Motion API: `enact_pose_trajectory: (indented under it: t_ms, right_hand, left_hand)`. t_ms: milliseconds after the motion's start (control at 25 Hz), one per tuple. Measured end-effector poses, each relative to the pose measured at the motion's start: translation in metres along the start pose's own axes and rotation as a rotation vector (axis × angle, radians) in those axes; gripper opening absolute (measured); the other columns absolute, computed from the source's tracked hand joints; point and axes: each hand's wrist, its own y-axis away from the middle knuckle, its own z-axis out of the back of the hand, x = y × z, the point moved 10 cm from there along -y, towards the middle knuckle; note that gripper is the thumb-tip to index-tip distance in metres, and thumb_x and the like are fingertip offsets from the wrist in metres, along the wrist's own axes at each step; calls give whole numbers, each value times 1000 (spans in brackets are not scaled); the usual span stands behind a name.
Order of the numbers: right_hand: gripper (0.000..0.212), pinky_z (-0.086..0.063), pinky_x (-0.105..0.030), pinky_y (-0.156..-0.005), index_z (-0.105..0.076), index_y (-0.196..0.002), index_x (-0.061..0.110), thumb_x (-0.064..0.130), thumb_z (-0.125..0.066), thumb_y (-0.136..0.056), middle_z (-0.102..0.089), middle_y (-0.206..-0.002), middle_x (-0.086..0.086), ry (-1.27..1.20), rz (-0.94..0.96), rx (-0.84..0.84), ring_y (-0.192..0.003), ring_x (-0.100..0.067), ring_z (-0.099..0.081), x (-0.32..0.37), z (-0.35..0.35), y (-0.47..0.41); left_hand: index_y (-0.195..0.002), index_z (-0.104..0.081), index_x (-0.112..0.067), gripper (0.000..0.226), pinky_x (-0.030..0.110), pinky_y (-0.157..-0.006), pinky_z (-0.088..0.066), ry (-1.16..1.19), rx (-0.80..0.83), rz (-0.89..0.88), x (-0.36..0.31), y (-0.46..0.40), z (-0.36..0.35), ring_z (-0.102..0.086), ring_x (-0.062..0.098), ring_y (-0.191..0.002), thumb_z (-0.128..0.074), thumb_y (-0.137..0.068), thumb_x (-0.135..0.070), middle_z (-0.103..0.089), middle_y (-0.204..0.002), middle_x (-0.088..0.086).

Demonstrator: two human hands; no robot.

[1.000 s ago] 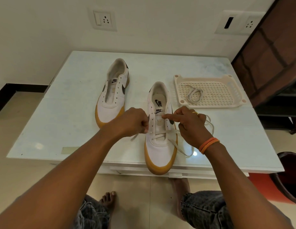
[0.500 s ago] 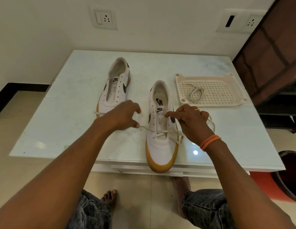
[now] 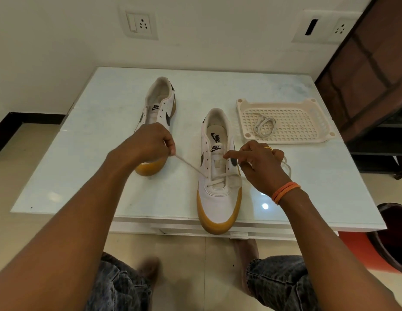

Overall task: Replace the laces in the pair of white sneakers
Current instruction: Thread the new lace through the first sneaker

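Two white sneakers with tan soles stand on the table. The near sneaker [image 3: 219,198] has a cream lace [image 3: 191,164] threaded through its lowest eyelets. My left hand [image 3: 148,142] pinches one end of that lace and holds it taut up and to the left, in front of the far sneaker [image 3: 159,102], which has no lace. My right hand [image 3: 260,167] rests on the near sneaker's right side, index finger pointing at the tongue; the lace's other end loops out from under this hand. A coiled lace [image 3: 264,126] lies in a cream tray [image 3: 312,122].
The pale glass table [image 3: 101,135] stands against a wall with sockets. A dark wooden cabinet [image 3: 370,75] is at the right, a dark round object [image 3: 395,234] on the floor below it. My knees and a bare foot show beneath the table's front edge.
My left hand has drawn the lace end out from the near sneaker, up and to the left, so the lace now runs taut. My right hand has stayed on the sneaker.
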Motion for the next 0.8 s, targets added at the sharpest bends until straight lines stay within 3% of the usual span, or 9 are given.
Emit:
enact_pose_trajectory:
  t_ms: [240,360,440,520,640,800]
  right_hand:
    - [43,-13,-32,-80,-66,-111,47,10,-57,-91,-50,-92,6,-17,-10,5,-88,-14,-47,-1,-3,-1]
    - [34,-16,-34,-83,-69,-107,45,17,-64,-89,-49,-100,5,-39,5,-35,-95,-15,-48,1,-1,1]
    - [23,-18,-36,-87,-73,-98,43,24,-70,-84,-47,-111,2,-58,35,-47,-107,-19,-46,8,-4,4]
    - [15,-18,-37,-88,-74,-89,42,30,-74,-79,-44,-121,-1,-64,59,-18,-115,-25,-40,18,-15,7]
    - [8,-20,-38,-93,-73,-85,39,35,-76,-78,-37,-130,-2,-78,3,35,-124,-28,-30,25,-29,10]
    - [7,-20,-43,-102,-72,-87,36,38,-74,-80,-29,-137,-1,-92,-80,57,-130,-27,-17,23,-33,9]
  left_hand:
    - [-98,-64,-12,15,33,-71,-48,-235,-72,246,39,-3,-10,-57,22,-82,-62,-88,-22,-58,-92,3]
    - [-113,-64,-12,27,25,-81,-43,-159,28,-4,-4,-3,-30,-53,17,-93,-67,-89,-23,-53,-106,2]
    - [-110,-67,-13,28,19,-73,-44,-27,165,-155,-34,6,-49,-55,10,-87,-74,-85,-24,-58,-108,-1]
    - [-105,-69,-12,26,25,-76,-50,-34,193,-240,-54,10,-63,-60,13,-90,-77,-82,-24,-65,-105,0]
    - [-100,-70,-12,24,35,-87,-52,-31,150,-270,-61,11,-68,-60,15,-93,-76,-82,-26,-67,-101,1]
    - [-89,-72,-11,19,26,-73,-52,95,184,-257,-60,12,-68,-63,14,-83,-78,-80,-26,-69,-88,1]
